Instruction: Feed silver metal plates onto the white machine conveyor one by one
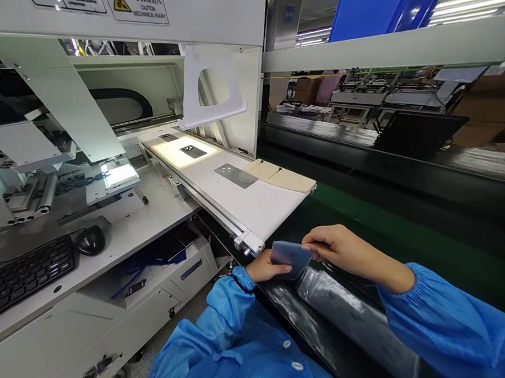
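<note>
My left hand (264, 267) is closed on a thin, bluish, rectangular sheet (290, 256), its thumb lying across the lower front. Whether this is one sheet or a stack, I cannot tell. At its upper right edge, my right hand (339, 250) pinches with thumb and fingertips. Just below both hands lies a long pile wrapped in clear plastic (336, 297). Ahead to the left, a white conveyor belt (253, 211) carries a grey phone-sized panel with round holes (236, 176). Farther up the belt, a second panel (193, 151) lies under bright light.
A cream guide plate (281, 175) sits on the belt's right side. A white machine (222, 21) stands over the far end. A keyboard (28, 274) and mouse (90, 240) rest on the left bench. A dark green conveyor (390, 238) runs along the right; a blue bin (378, 7) sits above.
</note>
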The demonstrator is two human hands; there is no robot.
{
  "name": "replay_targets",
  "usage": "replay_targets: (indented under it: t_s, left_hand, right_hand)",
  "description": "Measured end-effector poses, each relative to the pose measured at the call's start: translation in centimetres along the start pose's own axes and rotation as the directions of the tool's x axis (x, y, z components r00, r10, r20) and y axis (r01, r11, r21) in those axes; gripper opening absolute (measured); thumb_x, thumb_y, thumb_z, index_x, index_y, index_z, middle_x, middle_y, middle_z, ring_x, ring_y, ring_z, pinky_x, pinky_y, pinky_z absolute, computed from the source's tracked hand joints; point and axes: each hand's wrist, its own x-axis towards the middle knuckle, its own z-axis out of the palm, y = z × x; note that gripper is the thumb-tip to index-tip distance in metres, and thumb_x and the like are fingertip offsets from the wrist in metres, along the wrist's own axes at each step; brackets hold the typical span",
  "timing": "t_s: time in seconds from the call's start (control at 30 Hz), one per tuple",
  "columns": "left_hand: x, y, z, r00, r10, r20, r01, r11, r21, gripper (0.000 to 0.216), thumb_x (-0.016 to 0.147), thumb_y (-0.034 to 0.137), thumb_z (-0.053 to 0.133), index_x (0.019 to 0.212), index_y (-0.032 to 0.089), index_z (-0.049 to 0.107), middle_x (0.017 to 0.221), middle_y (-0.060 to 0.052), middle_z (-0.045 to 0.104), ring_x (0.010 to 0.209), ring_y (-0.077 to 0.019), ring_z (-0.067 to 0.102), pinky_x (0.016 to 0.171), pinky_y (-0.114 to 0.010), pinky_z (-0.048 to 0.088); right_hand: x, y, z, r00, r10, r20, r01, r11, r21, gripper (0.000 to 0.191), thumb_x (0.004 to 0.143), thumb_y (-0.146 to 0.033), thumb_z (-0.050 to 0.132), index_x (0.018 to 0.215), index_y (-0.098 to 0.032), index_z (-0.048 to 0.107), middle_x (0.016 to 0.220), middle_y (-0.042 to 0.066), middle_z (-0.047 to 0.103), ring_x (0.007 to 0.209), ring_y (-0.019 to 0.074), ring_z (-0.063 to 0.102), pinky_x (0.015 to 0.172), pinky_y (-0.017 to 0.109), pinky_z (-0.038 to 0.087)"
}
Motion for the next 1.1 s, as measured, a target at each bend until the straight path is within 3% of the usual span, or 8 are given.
replay_targets:
  t_s: [0.07,0.17,0.3,0.43,0.6,0.83,1.0,1.1]
  left_hand:
    - [0.0,0.2,0.1,1.000,0.000,0.007,0.000,1.000,-0.007,0.062,0.059,0.059,0.077,0.099,0.012,0.070,0.101,-0.010,0.072,0.097,-0.0245,0.064,0.097,-0.042,0.045]
    - [-0.1,0.7,0.2,0.998,0.034,0.044,-0.032,0.999,-0.035,0.062,0.059,0.053,0.080,0.106,0.014,0.068,0.105,-0.010,0.071,0.102,-0.0252,0.063,0.100,-0.044,0.044]
    - [-0.4,1.1,0.3,0.994,0.033,0.102,-0.025,0.996,-0.080,0.068,0.058,0.047,0.084,0.114,0.015,0.065,0.111,-0.010,0.070,0.107,-0.0259,0.061,0.103,-0.045,0.041]
    - [-0.4,1.3,0.5,0.989,0.036,0.142,-0.026,0.997,-0.074,0.073,0.057,0.047,0.084,0.119,0.015,0.062,0.116,-0.011,0.067,0.111,-0.0270,0.060,0.105,-0.046,0.039]
    - [0.0,1.3,1.1,0.984,0.088,0.156,-0.067,0.989,-0.131,0.079,0.059,0.044,0.084,0.127,0.017,0.056,0.121,-0.011,0.064,0.114,-0.0272,0.058,0.107,-0.048,0.036]
    - [0.8,1.0,1.5,0.996,0.029,0.089,-0.019,0.994,-0.112,0.071,0.055,0.054,0.083,0.111,0.015,0.065,0.109,-0.007,0.068,0.108,-0.0264,0.059,0.104,-0.044,0.039]
    - [1.2,1.3,2.0,0.999,0.021,0.040,-0.015,0.990,-0.140,0.066,0.058,0.063,0.076,0.100,0.013,0.069,0.099,-0.008,0.071,0.098,-0.0243,0.062,0.098,-0.041,0.043]
    - [1.3,1.4,2.3,1.000,0.022,0.011,-0.020,0.991,-0.135,0.064,0.058,0.065,0.075,0.094,0.012,0.070,0.092,-0.006,0.070,0.090,-0.0216,0.062,0.094,-0.039,0.045]
  right_hand:
    - [-0.2,0.3,0.5,0.989,-0.122,-0.085,0.104,0.976,-0.191,0.026,0.093,-0.022,0.041,0.082,-0.020,0.064,0.074,0.004,0.067,0.062,0.0145,0.063,0.056,0.026,0.050]
    - [-1.1,0.1,1.5,0.906,-0.376,-0.196,0.222,0.815,-0.536,0.031,0.092,-0.009,0.035,0.087,-0.017,0.064,0.078,0.007,0.069,0.064,0.0155,0.062,0.055,0.026,0.047]
    - [-2.1,-1.0,2.4,0.788,-0.515,-0.338,0.170,0.709,-0.684,0.026,0.089,-0.007,0.042,0.091,-0.020,0.064,0.084,0.006,0.070,0.078,0.0178,0.063,0.064,0.029,0.049]
    - [-2.4,-1.8,2.4,0.758,-0.438,-0.483,0.070,0.790,-0.609,0.017,0.088,-0.010,0.050,0.085,-0.021,0.063,0.086,0.006,0.070,0.083,0.0196,0.061,0.070,0.032,0.049]
    - [-2.7,-1.6,2.1,0.736,-0.423,-0.529,0.096,0.838,-0.538,0.016,0.087,-0.009,0.051,0.089,-0.021,0.061,0.089,0.006,0.070,0.085,0.0211,0.063,0.075,0.036,0.049]
    - [-2.5,-1.9,1.4,0.711,-0.273,-0.648,0.015,0.927,-0.374,0.012,0.090,-0.018,0.047,0.086,-0.024,0.057,0.095,0.007,0.070,0.090,0.0227,0.066,0.080,0.039,0.049]
    - [-2.0,-1.9,0.5,0.736,-0.021,-0.676,-0.069,0.992,-0.106,0.012,0.094,-0.027,0.044,0.089,-0.024,0.055,0.085,0.004,0.069,0.071,0.0181,0.065,0.062,0.030,0.050]
    - [-1.6,-1.8,0.0,0.686,0.166,-0.708,-0.104,0.986,0.130,0.016,0.091,-0.037,0.049,0.084,-0.024,0.055,0.070,0.001,0.063,0.059,0.0151,0.058,0.052,0.026,0.045]
